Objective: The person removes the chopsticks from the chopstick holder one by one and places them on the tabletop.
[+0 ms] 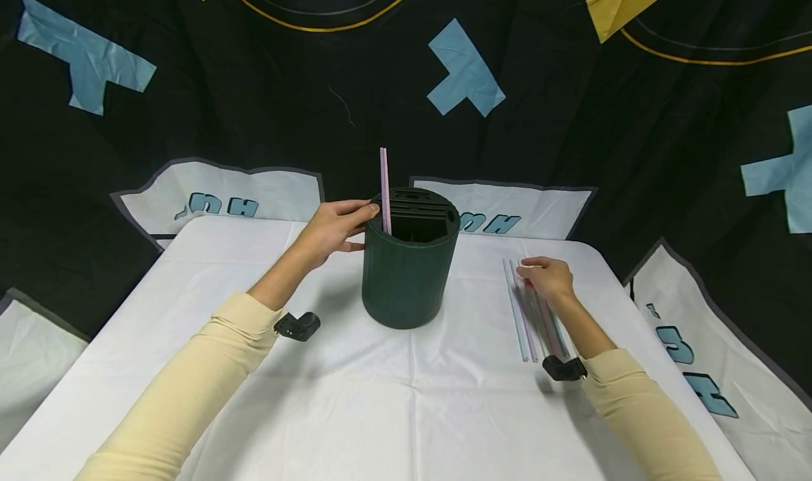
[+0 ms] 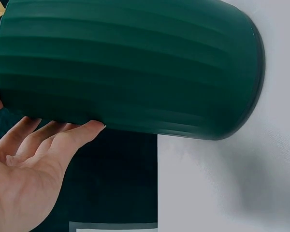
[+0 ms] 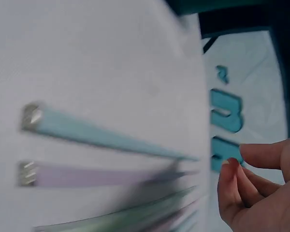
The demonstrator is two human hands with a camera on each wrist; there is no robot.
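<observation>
A dark green round container (image 1: 406, 283) with a black slotted top (image 1: 419, 202) stands upright on the table. Two thin pinkish sticks (image 1: 384, 185) rise side by side from its left part. My left hand (image 1: 333, 230) holds the container at its rim, the other fingers against the outer wall (image 2: 111, 72). To the right, several thin, translucent coloured sticks lie roughly parallel, among them a pale blue stick (image 3: 87, 125) and a lilac stick (image 3: 87, 175). Above their far ends my right hand (image 1: 548, 278) hovers with bent fingers, thumb and index apart, nothing visibly gripped.
A white cloth (image 1: 342, 410) covers the table. Behind it hangs a black backdrop (image 1: 380, 100) with pieces of blue tape (image 1: 466, 68). White lettered panels (image 1: 254, 192) stand along the back and right edges.
</observation>
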